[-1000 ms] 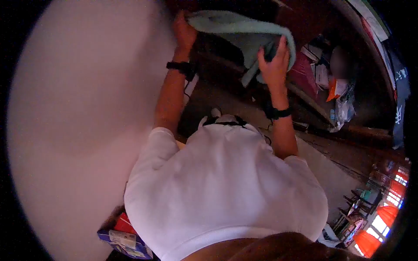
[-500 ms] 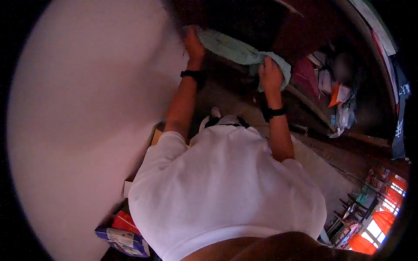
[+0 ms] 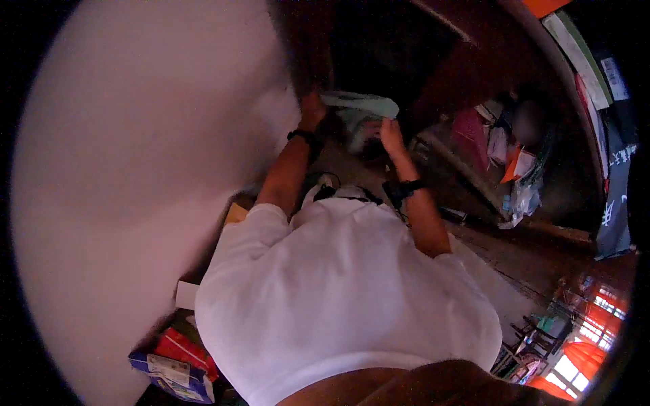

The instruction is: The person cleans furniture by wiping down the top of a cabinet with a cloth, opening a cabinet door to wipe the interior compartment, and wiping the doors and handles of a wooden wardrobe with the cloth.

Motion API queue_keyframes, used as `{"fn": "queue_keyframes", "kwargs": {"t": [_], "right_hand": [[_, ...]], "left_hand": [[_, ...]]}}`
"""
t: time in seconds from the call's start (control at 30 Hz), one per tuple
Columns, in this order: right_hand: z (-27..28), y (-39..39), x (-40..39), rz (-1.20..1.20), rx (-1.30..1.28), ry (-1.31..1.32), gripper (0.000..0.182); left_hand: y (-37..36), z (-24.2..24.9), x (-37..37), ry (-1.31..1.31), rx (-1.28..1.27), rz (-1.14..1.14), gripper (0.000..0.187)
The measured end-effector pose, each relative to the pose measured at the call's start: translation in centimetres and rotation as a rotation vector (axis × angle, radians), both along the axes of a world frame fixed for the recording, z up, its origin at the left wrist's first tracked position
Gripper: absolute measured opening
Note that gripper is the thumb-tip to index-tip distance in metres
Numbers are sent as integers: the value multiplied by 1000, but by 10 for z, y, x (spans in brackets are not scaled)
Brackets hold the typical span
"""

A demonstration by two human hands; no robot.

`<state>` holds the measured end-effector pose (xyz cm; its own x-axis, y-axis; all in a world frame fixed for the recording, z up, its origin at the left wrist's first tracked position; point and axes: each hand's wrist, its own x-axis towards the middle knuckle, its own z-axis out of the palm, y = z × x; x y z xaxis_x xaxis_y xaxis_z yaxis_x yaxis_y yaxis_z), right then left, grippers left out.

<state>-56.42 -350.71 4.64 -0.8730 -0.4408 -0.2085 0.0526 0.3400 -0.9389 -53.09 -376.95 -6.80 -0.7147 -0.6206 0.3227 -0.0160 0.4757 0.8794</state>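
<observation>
A pale green cloth (image 3: pixel 369 103) stretches between my two hands in front of a dark recess, part of it hanging down. My left hand (image 3: pixel 313 111) is closed at the cloth's left end, close to the white wall; its fingers are dim. At the other end, my right hand (image 3: pixel 391 139) has its fingers closed on the cloth's right edge. Dark bands circle both wrists. What lies behind the hanging part of the cloth is too dark to make out.
The white wall (image 3: pixel 149 149) rises along my left side. To the right, a dark shelf holds a pink item (image 3: pixel 470 135), an orange-and-white packet (image 3: pixel 519 164) and a clear plastic bag (image 3: pixel 525 199). A blue package (image 3: pixel 172 375) lies low on the left.
Both hands have come lower in view. My right hand has moved left, closer to my left hand, and the cloth between them is less spread and now hangs down.
</observation>
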Motion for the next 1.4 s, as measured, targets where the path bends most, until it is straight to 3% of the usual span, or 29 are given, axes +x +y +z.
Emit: {"fn": "queue_keyframes", "kwargs": {"t": [0.03,0.07,0.1,0.17,0.2,0.23,0.27,0.33,0.4,0.47,0.53,0.6,0.67,0.73,0.83,0.93,1.03,1.13,1.17,1.2,1.23,1.3,1.4], "right_hand": [[32,-8,13,-60,-287,-251,44],[34,-5,8,-56,-278,-257,44],[32,-5,1,-14,-89,-18,47],[27,-9,-11,38,102,208,53],[26,-16,-20,75,79,264,50],[22,-25,-30,108,54,324,47],[19,-38,-38,175,-42,556,41],[12,-72,-46,236,-144,775,35],[12,-103,-46,169,-142,540,32],[22,-110,-37,100,-116,536,33],[16,-114,-36,25,-83,538,36],[1,-110,-37,28,-167,661,40],[-8,-110,-39,107,-152,674,44],[-35,-108,-43,190,-142,699,48],[-89,-109,-50,96,-310,858,52],[-126,-100,-61,224,-196,832,43],[-118,-80,-38,278,-12,440,45],[-103,-65,-27,573,316,577,43],[-99,-66,-22,536,298,530,40],[-89,-68,-17,516,286,506,39],[-79,-70,-12,495,274,483,37],[-27,-72,5,218,-171,261,41],[12,-81,8,221,-355,56,44]], "left_hand": [[-1,-6,1,-84,-3,-16,42],[7,14,6,-280,-58,-17,44],[15,38,13,-478,-127,-35,46],[28,82,14,-217,74,131,51],[28,93,13,-226,75,137,51],[28,100,10,-30,128,133,52],[26,108,8,165,179,126,53],[25,121,5,258,194,56,55],[27,116,4,337,206,-28,56],[30,109,2,213,345,46,56],[25,106,5,156,331,-52,56],[32,98,7,109,334,-136,57],[31,102,11,189,660,-143,57],[35,84,11,174,649,-147,56],[49,68,15,93,619,-163,54],[63,59,14,13,583,-177,51],[75,42,12,-55,553,-145,49],[77,13,15,-203,409,-30,46],[72,0,16,-304,180,54,45],[68,0,18,-307,180,57,45],[62,3,18,-20,302,74,44],[55,25,24,262,417,82,43],[50,101,33,338,440,65,43]]}}
